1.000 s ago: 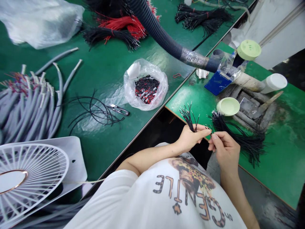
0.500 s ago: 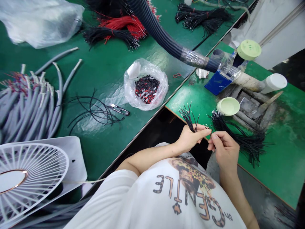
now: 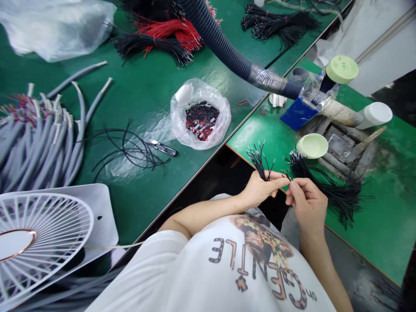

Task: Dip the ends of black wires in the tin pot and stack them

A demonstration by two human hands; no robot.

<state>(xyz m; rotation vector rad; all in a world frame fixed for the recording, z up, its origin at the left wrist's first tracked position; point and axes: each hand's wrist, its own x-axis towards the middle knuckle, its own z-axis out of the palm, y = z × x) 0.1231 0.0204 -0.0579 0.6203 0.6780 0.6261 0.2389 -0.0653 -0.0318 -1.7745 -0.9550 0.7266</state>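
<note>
My left hand (image 3: 260, 188) is closed around a bunch of thin black wires (image 3: 259, 162), whose bare, silvery ends fan out above the fist. Its thumb and forefinger reach across to my right hand (image 3: 307, 199). That hand is pinched shut on the tips of black wires (image 3: 286, 174) where the fingertips of both hands meet. How many wires lie in the pinch I cannot make out. Just beyond my right hand, a larger bundle of black wires (image 3: 338, 190) lies on the green board, with its tinned ends beside a pale green cup (image 3: 312, 146).
A plastic bag (image 3: 224, 130) of small black and red parts stands on the green table, near thread snips (image 3: 164, 148) and loose black wires (image 3: 125, 147). Grey cables (image 3: 61, 151) and a white fan (image 3: 65, 216) are at left. A ribbed hose (image 3: 224, 47) crosses above.
Both hands stay together, working at the wire tips with slight finger movement. The whole view has shifted a little; nothing else has visibly moved.
</note>
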